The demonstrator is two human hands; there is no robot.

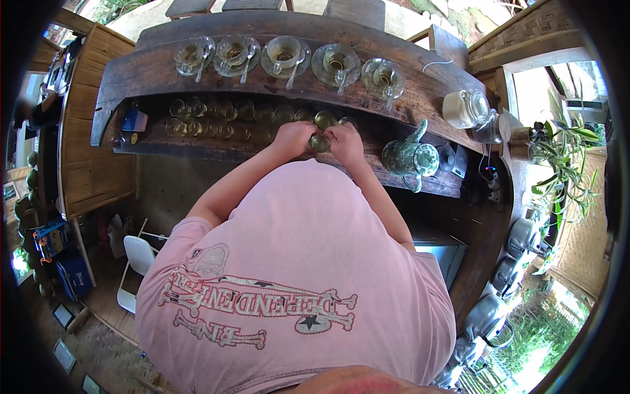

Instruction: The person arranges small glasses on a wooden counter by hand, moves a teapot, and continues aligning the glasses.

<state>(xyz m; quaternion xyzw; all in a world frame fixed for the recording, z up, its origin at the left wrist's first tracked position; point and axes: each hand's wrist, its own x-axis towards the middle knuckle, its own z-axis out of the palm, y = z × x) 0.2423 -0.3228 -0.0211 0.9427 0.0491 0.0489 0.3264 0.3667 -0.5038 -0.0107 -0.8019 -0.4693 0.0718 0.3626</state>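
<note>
On the lower shelf of the dark wooden counter, my left hand [294, 138] and my right hand [345, 142] meet around a small greenish drinking glass [319, 143]. The fingers of both hands are closed at its sides. Another small glass [325, 119] stands just beyond my fingers. Several more small glasses [245, 110] line the shelf in rows left of my left hand. To the right of my right hand stands a green speckled enamel pot [410, 157] with a long spout.
Along the upper counter [275, 39] sit several glass cups on saucers [284, 56] with spoons. A lidded glass jar [464, 109] stands at its right end. A blue box [135, 121] is at the shelf's left end. Metal kettles [485, 315] and a plant [564, 157] are at right.
</note>
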